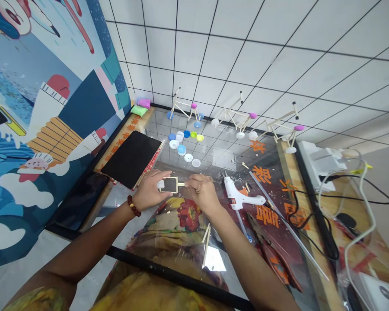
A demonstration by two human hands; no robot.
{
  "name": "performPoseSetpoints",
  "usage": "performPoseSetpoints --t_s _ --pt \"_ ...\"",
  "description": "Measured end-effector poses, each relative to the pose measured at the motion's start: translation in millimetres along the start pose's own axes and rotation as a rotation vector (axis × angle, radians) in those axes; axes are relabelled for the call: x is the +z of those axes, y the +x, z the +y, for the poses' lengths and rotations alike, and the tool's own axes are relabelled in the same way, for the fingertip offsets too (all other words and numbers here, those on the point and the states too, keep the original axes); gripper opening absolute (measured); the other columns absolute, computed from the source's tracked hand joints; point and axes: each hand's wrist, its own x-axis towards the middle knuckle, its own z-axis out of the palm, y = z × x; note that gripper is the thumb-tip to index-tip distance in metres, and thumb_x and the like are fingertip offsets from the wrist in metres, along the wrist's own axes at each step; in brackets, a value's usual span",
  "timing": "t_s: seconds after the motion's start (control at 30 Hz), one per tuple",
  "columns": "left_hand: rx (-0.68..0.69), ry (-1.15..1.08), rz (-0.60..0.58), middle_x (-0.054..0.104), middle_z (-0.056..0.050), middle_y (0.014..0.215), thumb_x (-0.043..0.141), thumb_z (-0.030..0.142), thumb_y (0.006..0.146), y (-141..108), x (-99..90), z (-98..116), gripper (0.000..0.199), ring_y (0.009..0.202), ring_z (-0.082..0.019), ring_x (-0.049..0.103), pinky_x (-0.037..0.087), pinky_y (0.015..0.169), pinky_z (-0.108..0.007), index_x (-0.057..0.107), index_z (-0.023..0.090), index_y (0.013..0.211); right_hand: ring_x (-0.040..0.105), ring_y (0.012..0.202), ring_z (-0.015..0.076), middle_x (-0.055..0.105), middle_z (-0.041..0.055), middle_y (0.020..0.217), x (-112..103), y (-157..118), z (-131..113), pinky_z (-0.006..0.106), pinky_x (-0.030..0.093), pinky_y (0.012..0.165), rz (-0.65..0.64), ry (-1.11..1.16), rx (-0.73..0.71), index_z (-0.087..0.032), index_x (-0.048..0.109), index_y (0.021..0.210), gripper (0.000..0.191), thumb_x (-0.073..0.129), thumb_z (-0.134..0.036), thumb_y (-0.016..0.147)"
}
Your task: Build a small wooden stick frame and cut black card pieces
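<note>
My left hand (151,189) has its fingers and thumb closed on the edges of a small rectangular frame of pale wooden sticks (176,185). A white cap (161,185) sits at the frame's left end, near my left palm. From the right end juts a short stick, and its tip is pinched in the fingers of my right hand (201,190). Those fingers partly hide the stick. Just right of that hand, a white hot glue gun (238,193) lies on the glass tabletop. Loose wooden sticks (206,245) rest below, near my right forearm.
Several stick models (243,123) with caps stand along the back. Loose bottle caps (181,149) lie before them. A black board (132,157) is at left. Pliers (272,255), a clear glue stick (288,224) and a power strip (311,162) with cables are at right.
</note>
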Motion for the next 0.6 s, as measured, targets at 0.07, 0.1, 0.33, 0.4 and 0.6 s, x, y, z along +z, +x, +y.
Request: performPoseSetpoints --t_s 0.07,0.1,0.33,0.4,0.6 --pt "-0.001 -0.003 -0.002 0.069 -0.006 0.108 0.084 0.027 0.064 -0.6 0.6 -0.6 0.067 0.108 -0.026 0.061 0.047 0.099 -0.043 0.058 0.022 0.125 0.060 0.082 0.0194 0.070 0.0044 0.088 2.9 2.0 -4.1 0.032 0.042 0.078 -0.014 -0.008 -0.006 -0.022 0.074 0.081 0.028 0.053 -0.003 0.081" --pt "0.002 -0.008 -0.005 0.068 -0.006 0.108 0.083 0.026 0.064 -0.9 0.7 -0.8 0.068 0.107 -0.026 0.061 0.047 0.098 -0.043 0.057 0.022 0.126 0.060 0.082 0.0194 0.070 0.0046 0.089 4.2 2.8 -6.0 0.032 0.042 0.078 -0.021 -0.015 -0.006 -0.022 0.074 0.081 0.028 0.053 -0.003 0.081" --pt "0.057 -0.016 -0.030 0.060 -0.010 0.121 0.082 0.028 0.064 -1.4 -1.0 -0.6 0.082 0.115 -0.028 0.056 0.045 0.100 -0.045 0.046 0.022 0.138 0.059 0.091 0.0243 0.069 0.0100 0.102 -22.2 0.8 -15.0 0.040 0.044 0.085 -0.028 -0.137 -0.039 -0.020 0.072 0.106 0.026 0.055 -0.014 0.088" --pt "0.064 -0.009 -0.038 0.058 -0.011 0.126 0.084 0.029 0.061 -1.8 -1.8 -1.3 0.088 0.119 -0.029 0.054 0.044 0.103 -0.047 0.044 0.022 0.139 0.059 0.098 0.0273 0.068 0.0125 0.110 -46.3 -9.8 -17.0 0.043 0.045 0.087 0.089 -0.162 -0.018 -0.020 0.068 0.115 0.028 0.056 -0.019 0.089" --pt "0.076 0.006 -0.042 0.059 -0.012 0.124 0.085 0.032 0.059 -3.0 1.0 -6.7 0.091 0.116 -0.030 0.055 0.043 0.102 -0.048 0.044 0.019 0.139 0.064 0.095 0.0237 0.070 0.0089 0.102 -92.8 -72.2 -30.3 0.039 0.050 0.085 0.332 -0.147 0.079 -0.023 0.070 0.107 0.021 0.055 -0.025 0.092"
